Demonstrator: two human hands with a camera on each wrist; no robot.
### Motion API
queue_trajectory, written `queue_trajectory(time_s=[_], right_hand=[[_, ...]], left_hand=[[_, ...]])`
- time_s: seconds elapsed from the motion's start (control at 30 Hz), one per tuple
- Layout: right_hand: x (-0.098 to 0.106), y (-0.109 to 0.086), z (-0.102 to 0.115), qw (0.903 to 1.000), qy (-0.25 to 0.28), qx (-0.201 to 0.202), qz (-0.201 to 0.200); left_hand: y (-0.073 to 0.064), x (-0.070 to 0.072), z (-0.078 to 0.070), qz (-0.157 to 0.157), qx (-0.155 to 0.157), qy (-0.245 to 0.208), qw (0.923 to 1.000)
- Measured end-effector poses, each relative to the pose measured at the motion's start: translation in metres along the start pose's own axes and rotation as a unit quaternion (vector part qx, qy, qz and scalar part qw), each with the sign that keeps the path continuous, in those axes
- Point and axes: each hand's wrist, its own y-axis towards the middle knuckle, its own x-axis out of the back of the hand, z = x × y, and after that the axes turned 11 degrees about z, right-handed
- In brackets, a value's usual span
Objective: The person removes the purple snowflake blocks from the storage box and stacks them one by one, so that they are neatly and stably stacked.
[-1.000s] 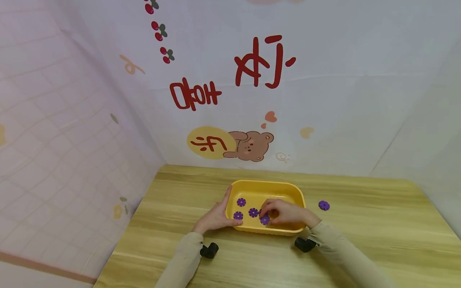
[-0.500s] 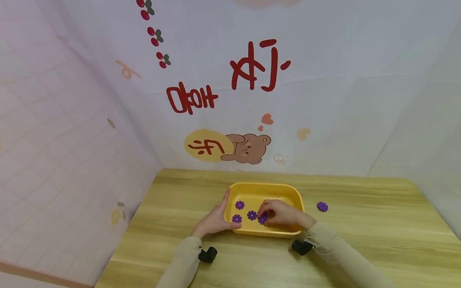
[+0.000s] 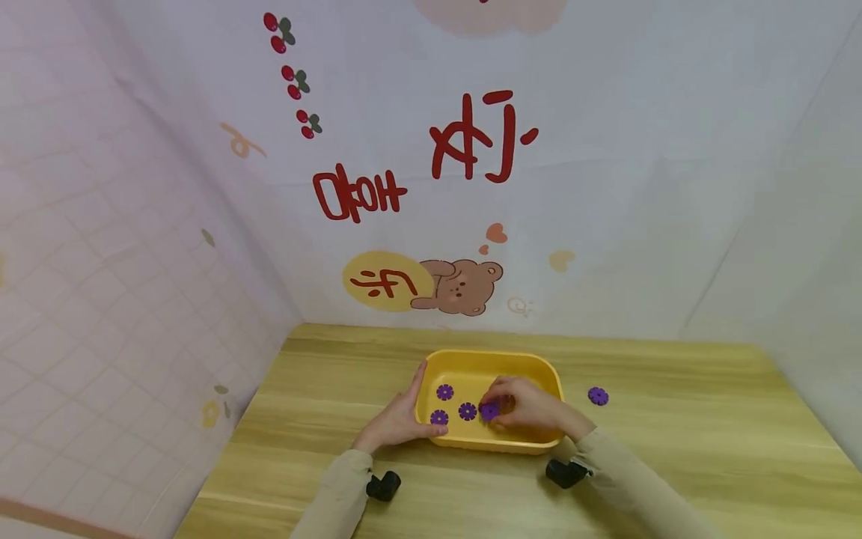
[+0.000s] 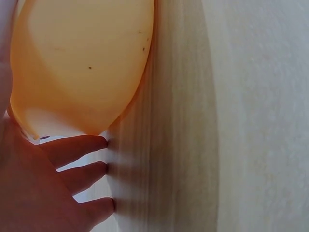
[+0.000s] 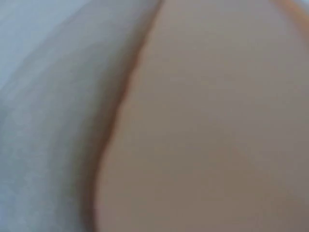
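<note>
The left hand (image 3: pixel 393 423) is at the left end of the yellow tray (image 3: pixel 494 447). Its fingers are spread and nearly straight along the outside, and its thumb reaches over the near edge. It touches the tray but does not curl around it.

The right hand (image 3: pixel 528 408) is bent down inside the tray, palm side low. Its thumb and fingers pinch a purple notched disc (image 3: pixel 489 412). More purple shows by the fingers, but I cannot tell if it is a second disc.

Three loose purple discs (image 3: pixel 468 411) lie to the left of the pinched one, on the tray's bottom. One more disc (image 3: pixel 598 396) lies on the wooden counter (image 3: pixel 337 374), just to the right of the tray. Both arms, in tan sleeves (image 3: pixel 636 483), reach in from the near side.
</note>
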Motion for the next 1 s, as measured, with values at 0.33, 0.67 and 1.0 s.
queue_trajectory(time_s=[0.33,0.67,1.0], right_hand=[[0.016,-0.008,0.001,0.9989,0.007,0.013,-0.045],[0.038,-0.012,-0.002,0.9962,0.031,-0.020,-0.079],[0.037,-0.032,-0.009,0.9898,0.056,-0.061,-0.116]], left_hand=[[-0.004,-0.002,0.001,0.013,0.005,-0.009,0.9999],[0.002,0.006,0.002,0.014,-0.011,-0.010,0.9998],[0.003,0.002,0.003,0.015,-0.020,-0.017,0.9996]])
